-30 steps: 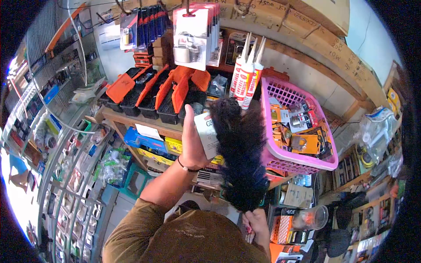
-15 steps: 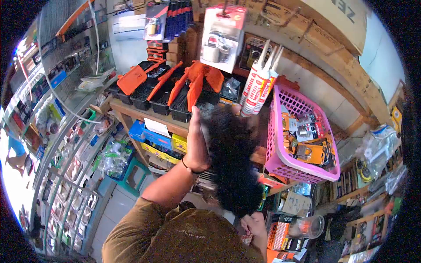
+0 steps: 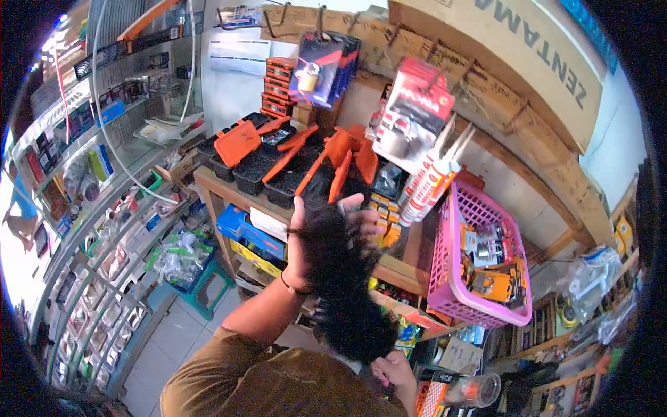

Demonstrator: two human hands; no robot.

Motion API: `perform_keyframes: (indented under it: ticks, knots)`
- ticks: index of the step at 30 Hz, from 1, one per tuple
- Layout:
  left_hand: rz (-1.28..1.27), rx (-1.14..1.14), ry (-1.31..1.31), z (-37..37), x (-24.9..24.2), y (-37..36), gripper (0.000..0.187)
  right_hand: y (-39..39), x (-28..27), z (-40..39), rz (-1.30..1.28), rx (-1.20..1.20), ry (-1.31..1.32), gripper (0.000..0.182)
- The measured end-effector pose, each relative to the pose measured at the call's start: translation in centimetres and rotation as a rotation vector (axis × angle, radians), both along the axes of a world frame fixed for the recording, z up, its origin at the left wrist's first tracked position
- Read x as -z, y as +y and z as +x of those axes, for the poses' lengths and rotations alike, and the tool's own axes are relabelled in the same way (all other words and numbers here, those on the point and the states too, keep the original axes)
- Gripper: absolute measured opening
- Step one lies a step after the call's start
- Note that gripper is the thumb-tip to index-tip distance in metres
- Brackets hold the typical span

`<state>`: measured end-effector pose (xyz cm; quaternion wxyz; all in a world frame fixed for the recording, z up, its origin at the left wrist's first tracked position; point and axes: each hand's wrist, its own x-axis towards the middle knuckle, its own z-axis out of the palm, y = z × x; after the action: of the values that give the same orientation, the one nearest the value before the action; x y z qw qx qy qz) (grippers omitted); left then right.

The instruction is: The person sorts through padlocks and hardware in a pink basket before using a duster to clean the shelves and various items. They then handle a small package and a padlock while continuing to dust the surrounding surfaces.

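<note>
A fluffy black duster (image 3: pixel 347 285), blurred by motion, rises in front of my chest. My right hand (image 3: pixel 394 370) is closed in a fist at its lower end, with a bit of something pinkish showing between the fingers. Behind the duster's upper part is my left hand (image 3: pixel 297 243), thumb up and fingers stretched apart; the black strands hide its palm. A dark band circles that wrist. Just beyond the left hand, black bins (image 3: pixel 283 186) with raised orange lids (image 3: pixel 287 156) stand in a row on a wooden shelf.
A pink basket (image 3: pixel 455 278) of packaged padlocks stands to the right, beside white sealant tubes (image 3: pixel 429 182). Carded padlocks (image 3: pixel 410 118) hang from hooks above the bins. A green stool (image 3: pixel 208 295) is at lower left, near glass display shelves (image 3: pixel 104 278).
My view has shifted, so the shelf goods sit differently. The duster has tilted left, its top now over my left hand. The left fingers, earlier seen edge-on, now show spread behind it.
</note>
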<state>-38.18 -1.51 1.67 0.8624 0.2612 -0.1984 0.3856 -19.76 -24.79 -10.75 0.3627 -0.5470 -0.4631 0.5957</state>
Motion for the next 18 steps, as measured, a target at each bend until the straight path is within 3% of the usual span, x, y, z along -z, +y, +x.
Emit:
perform_keyframes:
  ticks: [2,4,6,8,10,11,12,14,16,18]
  knots:
    - [-0.225,-0.232,0.233,-1.0,-3.0,-1.5,0.087,1.0,-1.1,-0.9,-0.032,0.289,0.040,0.042]
    - [-0.191,-0.231,0.235,-1.3,-1.2,0.8,0.084,1.4,-2.3,-1.1,-0.033,0.191,0.025,0.041]
    - [0.178,0.013,-0.133,-1.3,0.4,3.3,0.080,1.8,-2.1,-0.8,-0.041,-0.140,-0.154,0.041]
    - [0.223,0.029,-0.176,-1.8,0.1,2.8,0.079,1.9,-1.9,-0.7,-0.060,0.009,-0.110,0.039]
    - [-0.392,-0.084,-0.050,-3.0,-2.1,-0.1,0.080,2.0,-1.8,-0.6,-0.103,0.293,-0.016,0.038]
    - [-0.243,-0.251,0.119,-2.7,-1.1,0.4,0.079,1.8,-0.3,-0.2,-0.087,0.281,-0.067,0.037]
    - [-0.247,-0.250,0.114,-2.7,0.0,0.9,0.079,1.8,-0.9,-0.4,-0.089,0.281,-0.072,0.037]
    - [-0.041,0.007,-0.108,-3.3,1.4,2.3,0.075,2.0,-2.5,-1.2,-0.156,-0.128,-0.321,0.037]
    - [0.080,-0.033,-0.087,-3.7,1.5,3.1,0.076,2.1,-2.6,-1.1,-0.207,-0.118,-0.300,0.036]
    - [-0.282,-0.359,0.268,-4.4,-1.7,0.8,0.081,2.8,-2.5,-1.3,-0.038,0.256,-0.102,0.036]
